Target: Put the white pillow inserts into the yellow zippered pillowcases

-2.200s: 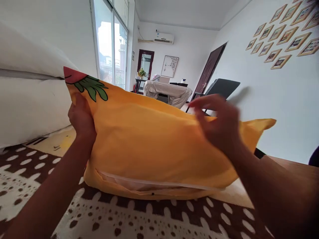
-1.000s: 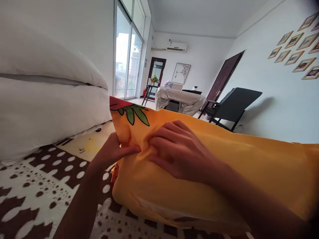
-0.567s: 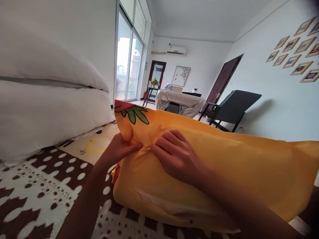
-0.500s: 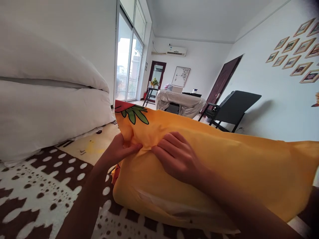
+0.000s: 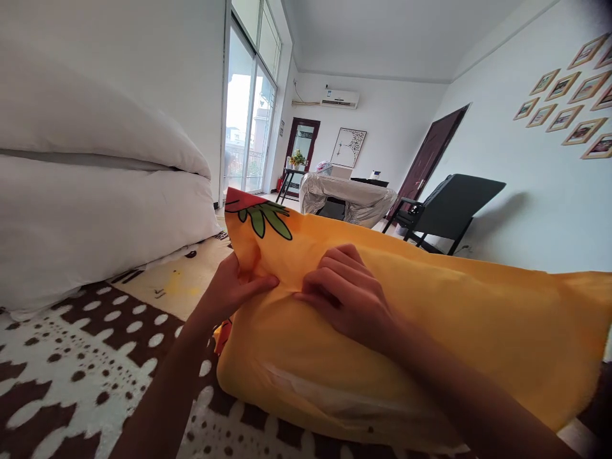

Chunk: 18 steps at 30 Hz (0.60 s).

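The plump yellow-orange fabric pillow (image 5: 430, 331) stood on its long edge on the brown-and-white spotted cover (image 5: 95, 357), leaning a little away from the viewer and running off to the right. Its upper left corner stuck up in a point and bore a print of green leaves (image 5: 265, 217) under a red patch. Just below that corner the fabric was gathered into a small crease, pinched between the left hand (image 5: 234, 290) and the curled right hand (image 5: 349, 296). Along the lower edge a pale strip (image 5: 335, 401) showed, seemingly the white inner pillow at an unclosed opening.
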Available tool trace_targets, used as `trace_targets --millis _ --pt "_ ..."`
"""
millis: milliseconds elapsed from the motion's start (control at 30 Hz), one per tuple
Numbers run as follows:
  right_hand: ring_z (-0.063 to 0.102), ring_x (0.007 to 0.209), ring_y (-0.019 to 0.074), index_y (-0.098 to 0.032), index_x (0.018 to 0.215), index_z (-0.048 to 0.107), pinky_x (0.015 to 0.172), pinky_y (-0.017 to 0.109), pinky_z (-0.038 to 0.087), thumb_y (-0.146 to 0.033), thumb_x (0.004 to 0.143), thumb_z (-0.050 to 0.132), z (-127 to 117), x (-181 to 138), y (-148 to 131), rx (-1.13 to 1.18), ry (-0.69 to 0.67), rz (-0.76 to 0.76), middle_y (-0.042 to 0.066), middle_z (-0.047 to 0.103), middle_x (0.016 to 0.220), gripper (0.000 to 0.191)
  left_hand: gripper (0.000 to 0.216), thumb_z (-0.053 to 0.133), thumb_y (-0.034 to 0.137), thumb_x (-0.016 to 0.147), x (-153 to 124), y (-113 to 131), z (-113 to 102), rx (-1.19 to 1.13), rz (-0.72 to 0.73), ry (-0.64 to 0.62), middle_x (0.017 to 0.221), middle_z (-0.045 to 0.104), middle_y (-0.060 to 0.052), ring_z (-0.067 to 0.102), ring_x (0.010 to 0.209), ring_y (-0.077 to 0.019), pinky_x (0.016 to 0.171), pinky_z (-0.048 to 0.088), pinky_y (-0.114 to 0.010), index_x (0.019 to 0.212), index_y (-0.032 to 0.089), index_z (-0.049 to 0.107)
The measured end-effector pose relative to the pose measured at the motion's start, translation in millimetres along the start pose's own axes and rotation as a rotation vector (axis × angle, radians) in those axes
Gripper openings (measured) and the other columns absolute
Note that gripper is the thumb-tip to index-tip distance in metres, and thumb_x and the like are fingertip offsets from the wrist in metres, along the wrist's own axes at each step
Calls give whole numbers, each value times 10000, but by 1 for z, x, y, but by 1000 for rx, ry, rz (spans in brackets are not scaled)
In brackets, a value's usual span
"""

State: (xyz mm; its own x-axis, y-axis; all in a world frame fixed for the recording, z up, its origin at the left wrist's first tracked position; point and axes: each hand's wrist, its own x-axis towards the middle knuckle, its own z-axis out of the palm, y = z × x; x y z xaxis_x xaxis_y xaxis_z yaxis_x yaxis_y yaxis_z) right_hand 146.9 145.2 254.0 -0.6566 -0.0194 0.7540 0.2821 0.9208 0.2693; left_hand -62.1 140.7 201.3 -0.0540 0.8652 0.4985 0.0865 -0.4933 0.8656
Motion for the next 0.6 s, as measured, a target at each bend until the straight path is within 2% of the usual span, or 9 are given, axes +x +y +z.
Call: trace_targets --millis 133,233,300,367,433,600 --pt "397 669 123 -153 737 554 721 300 363 -163 889 571 4 -3 -2 -137 -5 -134 -4 489 638 154 449 776 433 620 -3 6 10 168 17 201 881 685 -51 645 814 -212 687 534 -298 923 144 615" --pt "370 642 130 -148 689 581 666 301 340 -143 879 558 6 -6 -4 -281 -16 -298 -4 460 601 191 483 749 464 633 -9 8 20 336 74 372 884 651 -48 610 857 -239 762 506 -369 977 162 593" --pt "373 623 130 -142 673 594 640 299 331 -133 865 565 5 -9 -4 -309 -3 -380 -5 444 589 194 557 768 461 609 -13 10 25 432 134 335 969 634 -60 585 944 -267 820 487 -406 1053 182 579" --pt "381 608 131 -136 672 604 624 298 330 -123 855 565 5 -13 -3 -307 30 -441 -1 444 581 187 604 775 442 611 -19 12 25 505 199 207 1078 606 -74 557 1021 -281 852 478 -418 1124 204 563" --pt "372 591 132 -134 672 608 607 297 327 -118 849 560 6 -15 -2 -312 78 -474 -1 440 564 185 588 758 412 653 -25 13 22 585 286 137 1128 583 -82 536 1067 -277 876 472 -407 1167 216 550" --pt "343 576 126 -148 608 574 582 295 308 -103 822 575 9 -17 0 -330 80 -454 0 424 556 219 391 645 339 794 -46 10 4 767 505 167 1027 597 -85 535 1082 -256 919 449 -385 1149 197 566"
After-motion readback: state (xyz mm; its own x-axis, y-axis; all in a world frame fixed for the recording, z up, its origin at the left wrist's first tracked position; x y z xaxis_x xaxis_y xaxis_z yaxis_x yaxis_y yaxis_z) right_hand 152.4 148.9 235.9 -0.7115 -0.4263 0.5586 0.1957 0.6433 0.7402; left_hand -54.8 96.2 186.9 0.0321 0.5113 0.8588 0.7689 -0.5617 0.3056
